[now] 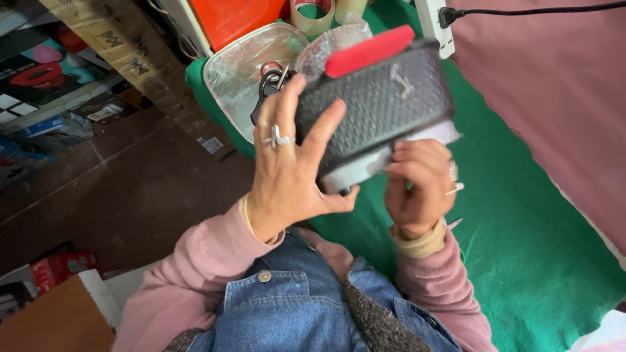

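I hold a dark grey textured box-shaped appliance [378, 98] with a red handle [370, 51] and a pale grey base, tilted up above the green felt table [521, 228]. My left hand [287, 163], wearing a ring, grips its near left end with fingers spread over the textured side. At the pale base edge, my right hand [420, 182] is curled with the fingertips pressed against the underside. A black cord bundle [268, 88] hangs at the appliance's left end.
A clear plastic lid [241, 65] lies on the table's far left. A tape roll [313, 16] and an orange container [238, 16] stand behind it. A white power strip [435, 23] with a black plug sits at the back. Pink cloth [561, 98] covers the right. Cartons crowd the tiled floor at left.
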